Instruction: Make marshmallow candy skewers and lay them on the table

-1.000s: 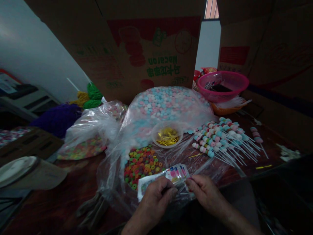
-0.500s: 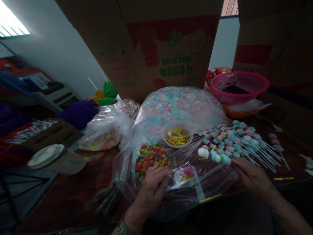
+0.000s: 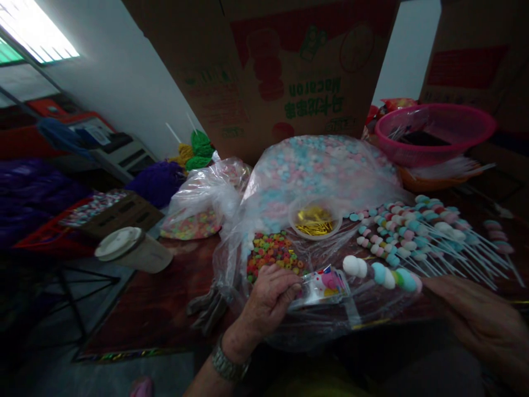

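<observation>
My left hand [image 3: 275, 295], with a watch on its wrist, is closed on the end of a clear printed candy wrapper [image 3: 324, 285]. The wrapper lies over the plastic sheet near the table's front edge. Further right, my right hand [image 3: 467, 311] grips a marshmallow skewer [image 3: 384, 275], whose white, blue and green pieces point left toward the wrapper's far end. Its stick is hidden by the hand. Past the left hand lie coloured ring candies [image 3: 270, 251]. A round bowl [image 3: 336, 227] of gold twist ties stands behind the wrapper.
Finished marshmallow skewers [image 3: 417, 234] are heaped at the right. A big bag of marshmallows [image 3: 322, 165] sits before a cardboard box [image 3: 256, 116]. A lidded cup [image 3: 140, 253] stands at left, a pink basket [image 3: 475, 124] at back right.
The skewer in my right hand has come nearer to the camera. My left hand keeps hold of the wrapper. The whole view has shifted, so most things sit further right.
</observation>
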`<state>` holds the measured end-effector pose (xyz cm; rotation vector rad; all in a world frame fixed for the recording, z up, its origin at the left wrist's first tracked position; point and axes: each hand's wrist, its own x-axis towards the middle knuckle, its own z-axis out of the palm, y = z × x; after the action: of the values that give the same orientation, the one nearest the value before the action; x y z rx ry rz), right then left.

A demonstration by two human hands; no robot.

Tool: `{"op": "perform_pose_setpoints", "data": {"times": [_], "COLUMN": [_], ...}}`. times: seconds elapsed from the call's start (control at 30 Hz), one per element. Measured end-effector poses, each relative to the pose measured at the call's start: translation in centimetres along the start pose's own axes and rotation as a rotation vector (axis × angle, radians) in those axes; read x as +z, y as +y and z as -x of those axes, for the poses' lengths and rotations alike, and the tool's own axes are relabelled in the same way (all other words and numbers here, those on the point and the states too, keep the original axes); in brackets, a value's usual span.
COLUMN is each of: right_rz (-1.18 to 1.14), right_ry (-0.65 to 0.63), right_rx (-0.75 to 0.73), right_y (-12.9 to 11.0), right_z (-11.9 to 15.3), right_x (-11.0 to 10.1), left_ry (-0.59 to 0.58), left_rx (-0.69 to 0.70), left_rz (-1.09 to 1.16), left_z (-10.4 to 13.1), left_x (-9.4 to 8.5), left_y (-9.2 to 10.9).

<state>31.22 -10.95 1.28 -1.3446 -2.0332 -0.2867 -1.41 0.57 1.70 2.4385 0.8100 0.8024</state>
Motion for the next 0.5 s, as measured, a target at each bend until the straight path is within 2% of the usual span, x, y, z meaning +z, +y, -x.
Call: {"op": "perform_pose_setpoints", "data": {"times": [0.2,0.33,0.5], "right_rz": [0.046,-0.036,-0.092], "right_ry": [-0.098,-0.177,-0.253], "right_rx": [-0.068,-0.032,-0.030], "right_y": [-0.5,-0.3,-0.7], "right_z": [0.1,0.5,-0.4], "right_x": [0.1,0.3,0.8], "left_ry": [-0.008,-0.088,-0.190], "left_rx": [-0.012,0.030,0.087], "left_rz": [-0.033,-0.141,-0.181], "left_z": [-0.2,-0.4,-1.1], "left_x": [-0.1,0.2,1.3], "left_y": [0.1,0.3,0.9]}}
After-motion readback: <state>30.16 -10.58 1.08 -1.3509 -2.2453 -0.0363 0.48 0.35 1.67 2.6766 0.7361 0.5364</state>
